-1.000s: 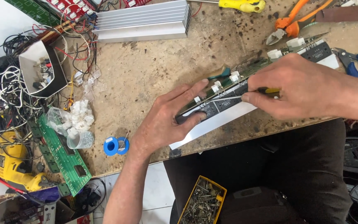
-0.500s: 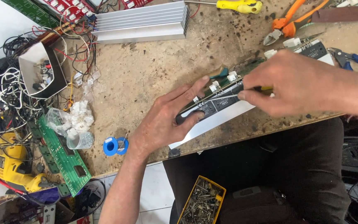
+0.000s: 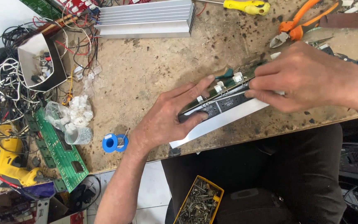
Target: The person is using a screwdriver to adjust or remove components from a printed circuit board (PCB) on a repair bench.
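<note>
A long circuit board (image 3: pixel 222 101) with black components and white connectors lies slanted at the bench's front edge, on a white metal strip (image 3: pixel 224 120). My left hand (image 3: pixel 166 118) lies flat over its lower left end, with the thumb under the edge and the fingers along the top. My right hand (image 3: pixel 307 76) covers the upper right end, its fingertips pinched on the board near a white connector (image 3: pixel 238 77). Whether a tool is in that hand is hidden.
A finned aluminium heat sink (image 3: pixel 146 18), a yellow-handled screwdriver (image 3: pixel 247 6) and orange pliers (image 3: pixel 299 27) lie at the back. A blue spool (image 3: pixel 113 142), a green board (image 3: pixel 61 147), a yellow drill (image 3: pixel 5 161) and tangled wires (image 3: pixel 5 87) sit left. A yellow screw box (image 3: pixel 199 203) is below.
The yellow tool tip seen under my right fingers is now hidden. My right hand has closed further over the board's upper end. My left hand stays on the lower end.
</note>
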